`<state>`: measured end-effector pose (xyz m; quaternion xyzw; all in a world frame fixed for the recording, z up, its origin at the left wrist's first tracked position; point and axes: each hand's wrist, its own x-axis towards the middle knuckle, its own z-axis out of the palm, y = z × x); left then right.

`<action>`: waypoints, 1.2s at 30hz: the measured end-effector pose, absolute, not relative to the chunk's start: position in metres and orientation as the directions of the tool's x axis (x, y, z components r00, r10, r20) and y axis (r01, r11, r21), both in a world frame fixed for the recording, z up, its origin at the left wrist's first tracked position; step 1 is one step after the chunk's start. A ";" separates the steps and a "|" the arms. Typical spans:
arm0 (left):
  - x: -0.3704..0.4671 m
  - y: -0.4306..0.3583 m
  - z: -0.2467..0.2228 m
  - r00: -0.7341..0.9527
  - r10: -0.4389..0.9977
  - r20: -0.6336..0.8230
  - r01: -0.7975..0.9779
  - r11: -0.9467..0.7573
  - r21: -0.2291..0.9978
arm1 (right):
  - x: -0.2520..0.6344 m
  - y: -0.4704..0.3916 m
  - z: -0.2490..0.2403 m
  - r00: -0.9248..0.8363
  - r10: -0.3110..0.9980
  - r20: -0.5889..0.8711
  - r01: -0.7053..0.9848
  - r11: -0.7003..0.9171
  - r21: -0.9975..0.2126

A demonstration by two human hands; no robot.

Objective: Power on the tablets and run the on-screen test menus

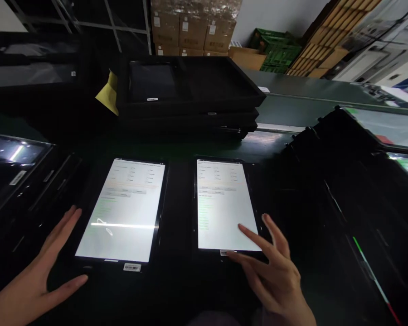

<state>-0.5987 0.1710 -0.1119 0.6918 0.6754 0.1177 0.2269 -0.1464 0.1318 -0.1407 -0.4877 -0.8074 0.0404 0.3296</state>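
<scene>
Two tablets with lit white screens lie side by side on a dark surface. Beside the lower left corner of the left tablet [122, 203] is my left hand [42, 271], thumb and fingers spread, holding nothing. My right hand [272, 267] is over the lower right part of the right tablet [224, 203], its fingers apart. The index fingertip is at the screen; whether it touches I cannot tell. Another fingertip is by the barcode label at the bottom edge. Both screens show rows of checkboxes, grey buttons and green text.
Black trays [221, 86] are stacked behind the tablets, the top one holding a dark tablet [153, 81]. A yellow paper [109, 94] sticks out beside them. More dark devices [13, 167] stand at the left, and black trays [343, 136] at the right. Cartons [193, 31] and green crates [275, 47] are behind.
</scene>
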 end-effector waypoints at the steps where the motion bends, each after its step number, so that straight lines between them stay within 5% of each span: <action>1: -0.600 0.168 -0.112 0.075 0.986 -0.149 0.890 0.001 0.456 | -0.148 0.133 -0.142 -0.257 0.822 0.509 0.789 0.483 -0.381; 8: -0.599 0.154 -0.117 0.064 0.982 -0.178 0.915 0.013 0.403 | -0.157 0.132 -0.151 0.184 0.743 0.644 0.751 0.316 -0.579; 16: -0.575 0.141 -0.119 0.064 0.996 -0.056 0.888 -0.031 0.460 | -0.172 0.130 -0.153 0.318 0.725 0.611 0.695 0.260 -0.670; 26: -0.551 0.179 -0.122 -0.245 0.951 -0.190 0.832 0.306 0.463 | -0.180 0.133 -0.146 0.056 0.719 0.692 0.774 0.407 -0.485; 30: -0.563 0.185 -0.116 -0.249 0.938 -0.241 0.754 0.344 0.559 | -0.195 0.135 -0.139 -0.186 0.740 0.647 0.795 0.500 -0.343; 36: -0.582 0.181 -0.118 -0.188 0.952 -0.242 0.674 0.304 0.673 | -0.206 0.138 -0.140 -0.212 0.785 0.582 0.818 0.468 -0.334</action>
